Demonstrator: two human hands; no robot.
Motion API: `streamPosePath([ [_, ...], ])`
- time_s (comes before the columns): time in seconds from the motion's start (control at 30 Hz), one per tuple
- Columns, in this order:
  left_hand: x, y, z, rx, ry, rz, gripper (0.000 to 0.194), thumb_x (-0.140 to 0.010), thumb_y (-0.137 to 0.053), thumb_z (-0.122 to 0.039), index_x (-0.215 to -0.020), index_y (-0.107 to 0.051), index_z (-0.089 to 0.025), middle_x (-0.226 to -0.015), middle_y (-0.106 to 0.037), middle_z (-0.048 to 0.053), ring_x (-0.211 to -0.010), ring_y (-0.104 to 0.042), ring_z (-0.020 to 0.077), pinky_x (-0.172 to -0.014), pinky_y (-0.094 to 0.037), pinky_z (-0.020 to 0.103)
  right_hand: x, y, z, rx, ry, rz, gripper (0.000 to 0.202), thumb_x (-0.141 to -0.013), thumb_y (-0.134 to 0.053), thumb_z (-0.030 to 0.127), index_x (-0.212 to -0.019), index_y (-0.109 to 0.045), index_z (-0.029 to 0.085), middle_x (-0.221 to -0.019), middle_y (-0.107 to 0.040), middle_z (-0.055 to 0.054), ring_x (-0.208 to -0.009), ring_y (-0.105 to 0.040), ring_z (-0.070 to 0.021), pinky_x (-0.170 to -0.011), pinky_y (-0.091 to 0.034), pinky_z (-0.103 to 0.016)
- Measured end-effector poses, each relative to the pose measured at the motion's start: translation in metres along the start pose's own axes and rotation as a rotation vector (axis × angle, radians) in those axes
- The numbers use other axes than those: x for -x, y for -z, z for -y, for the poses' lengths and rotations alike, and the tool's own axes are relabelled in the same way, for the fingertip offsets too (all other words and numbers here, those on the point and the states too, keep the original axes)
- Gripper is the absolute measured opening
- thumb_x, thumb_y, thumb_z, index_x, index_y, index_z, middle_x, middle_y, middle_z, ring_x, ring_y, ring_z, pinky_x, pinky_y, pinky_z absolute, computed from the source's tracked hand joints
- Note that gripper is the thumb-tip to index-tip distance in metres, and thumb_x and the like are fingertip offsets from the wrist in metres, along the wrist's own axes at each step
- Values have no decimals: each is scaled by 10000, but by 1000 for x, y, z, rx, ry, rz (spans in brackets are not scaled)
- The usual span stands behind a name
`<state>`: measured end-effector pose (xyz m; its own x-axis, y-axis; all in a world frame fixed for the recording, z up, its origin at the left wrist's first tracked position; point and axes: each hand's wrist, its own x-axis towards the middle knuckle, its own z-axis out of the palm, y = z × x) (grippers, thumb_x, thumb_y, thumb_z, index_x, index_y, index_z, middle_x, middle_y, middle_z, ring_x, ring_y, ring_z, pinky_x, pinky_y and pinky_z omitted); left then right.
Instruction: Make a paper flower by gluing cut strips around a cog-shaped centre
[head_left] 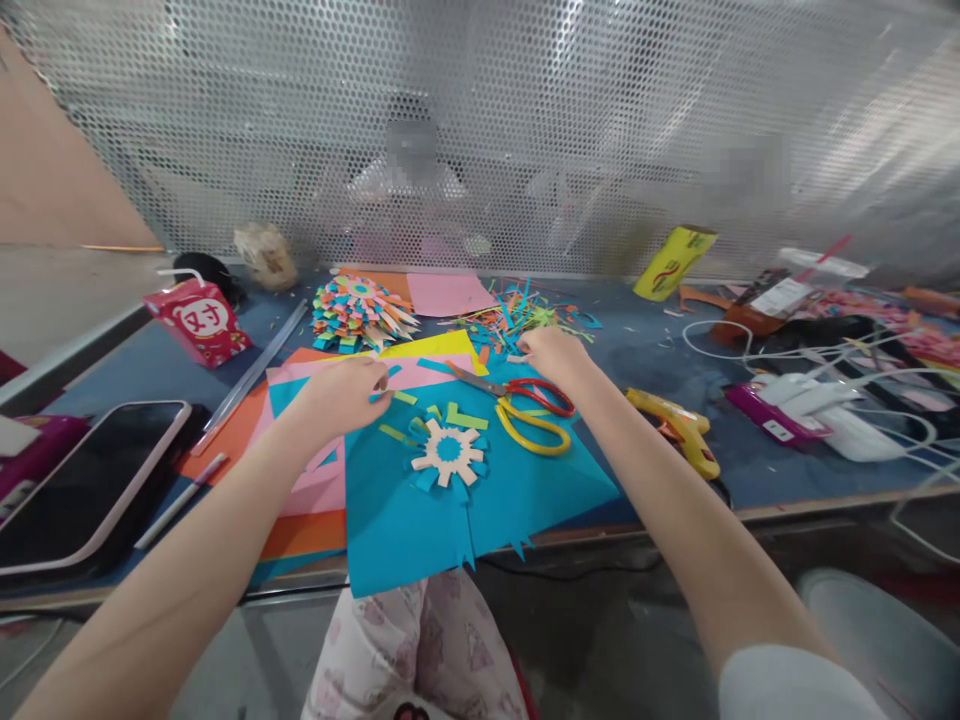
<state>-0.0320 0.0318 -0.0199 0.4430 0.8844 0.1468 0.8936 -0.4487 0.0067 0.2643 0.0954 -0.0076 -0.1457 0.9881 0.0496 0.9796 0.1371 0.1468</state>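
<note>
My left hand is closed above the stacked coloured paper, a bit of blue paper showing at its fingertips; whether it grips that bit is unclear. My right hand has its fingers pinched together beside a pile of thin paper strips; what they hold is hidden. Between the hands, a pale wheel-shaped paper cutout with blue tabs rests on a blue sheet. Short green paper pieces lie just above it. Scissors with red and yellow handles lie spread on the sheet, near my right wrist.
A multicoloured fringed paper flower stands at the back. To the left are a red drink carton, a phone and a clear stick. A yellow glue gun, a yellow can and tangled white cables are right.
</note>
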Motion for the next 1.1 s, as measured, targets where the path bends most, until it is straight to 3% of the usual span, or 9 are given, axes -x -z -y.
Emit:
streamPosePath([
  [0.17, -1, -1, 1, 62, -13, -12, 260, -813, -409, -316, -894, -607, -167, -953, -666, 120, -939, -630, 283, -815, -481, 377, 5, -7, 0, -23, 47, -28, 227, -846, -482, 103, -926, -694, 113, -1042, -681, -196, -1046, -603, -306, -832, -439, -387],
  [0.3, -4, 0, 6, 115, 8, 13, 308, -817, -419, -258, -1045, -601, -159, -1102, -664, 123, -1054, -615, 277, -906, -464, 373, 10, 6, 11, -130, 74, -101, 234, -872, -469, 136, -950, -689, 122, -1054, -681, -180, -1027, -606, -290, -810, -442, -372],
  [0.43, -6, -2, 12, 156, -9, 52, 355, -825, -417, -207, -1142, -572, -181, -1204, -653, 99, -1136, -593, 261, -959, -439, 363, 14, 19, 54, -317, 241, -112, 179, -855, -552, 182, -959, -698, 187, -1010, -710, -65, -932, -633, -184, -776, -443, -268],
  [0.53, -6, -5, 11, 224, -1, 53, 408, -855, -473, -358, -1226, -522, -197, -1181, -675, 87, -1103, -613, 274, -928, -453, 376, 8, 19, 90, -441, 378, -84, 210, -859, -546, 141, -979, -712, 189, -994, -724, -43, -917, -646, -140, -791, -439, -226],
  [0.6, -5, -5, 6, 240, -4, 54, 495, -844, -508, -422, -1283, -470, -197, -1134, -696, 79, -1071, -625, 284, -899, -463, 384, 4, 17, 102, -494, 415, -57, 236, -866, -551, 148, -1043, -704, 184, -1010, -726, -54, -915, -655, -138, -798, -444, -225],
  [0.73, -3, -1, -6, 225, -6, 17, 408, -847, -514, -395, -1195, -506, -183, -1008, -713, 73, -1012, -632, 296, -851, -471, 393, 17, 16, 88, -521, 404, 37, 254, -815, -630, 158, -1060, -694, 150, -1034, -717, -102, -914, -662, -186, -776, -460, -266],
  [0.87, -3, -4, -17, 297, -49, -96, 251, -864, -467, -343, -1040, -558, -189, -955, -683, 84, -978, -622, 267, -833, -480, 380, 47, 16, 65, -522, 404, 175, 223, -729, -718, 160, -952, -702, 159, -854, -722, -57, -783, -654, -176, -678, -455, -257],
  [1.0, -4, -15, -29, 406, -167, -130, 212, -849, -491, -330, -996, -571, -200, -1004, -676, 80, -1001, -608, 241, -887, -469, 391, 61, 14, 64, -580, 374, 224, 257, -744, -664, 75, -990, -659, 149, -759, -680, -20, -690, -620, -139, -620, -431, -231],
  [1.1, -3, -18, -37, 529, -174, -145, 216, -842, -522, -371, -950, -588, -197, -982, -683, 71, -964, -618, 225, -859, -482, 374, 63, 16, 69, -623, 365, 204, 233, -763, -633, 64, -977, -641, 155, -751, -647, -9, -719, -611, -135, -652, -436, -233],
])
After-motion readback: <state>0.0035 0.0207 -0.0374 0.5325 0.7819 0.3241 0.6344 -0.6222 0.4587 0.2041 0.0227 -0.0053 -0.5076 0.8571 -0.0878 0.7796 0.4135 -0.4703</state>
